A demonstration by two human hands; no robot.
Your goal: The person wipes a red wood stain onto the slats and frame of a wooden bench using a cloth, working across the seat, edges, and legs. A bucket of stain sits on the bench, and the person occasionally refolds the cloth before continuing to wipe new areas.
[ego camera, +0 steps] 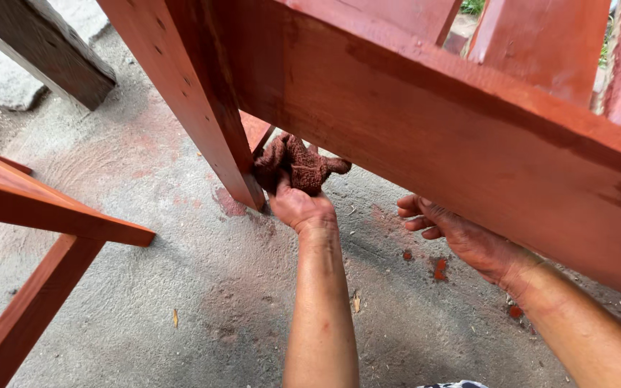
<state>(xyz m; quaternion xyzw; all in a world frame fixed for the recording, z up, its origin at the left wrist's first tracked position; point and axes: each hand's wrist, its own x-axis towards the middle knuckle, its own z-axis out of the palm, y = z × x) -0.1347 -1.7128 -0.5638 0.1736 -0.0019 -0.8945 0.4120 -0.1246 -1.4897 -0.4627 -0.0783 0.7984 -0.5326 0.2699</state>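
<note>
- The big red-stained wooden frame (425, 122) fills the upper part of the view. Its broad board runs down to the right, and its wet-looking colour is uneven, darker in some patches.
- The concrete floor (145, 287) lies under everything. It carries red drips and smears near the foot of the frame.
- A second red wooden piece (44, 215) stands at the left, well apart from the hands.
- The slanted leg (206, 122) of the frame meets the floor just beside the left hand.
- The right hand (461, 233) is under the lower edge of the broad board, fingers loosely curled and holding nothing; it seems to steady the frame from below.
- The left hand (300, 208) is closed around a stain-soaked rag (300, 164), bunched tight, and presses it against the inner side of the leg, low down, probably because this corner is hard to reach.
</note>
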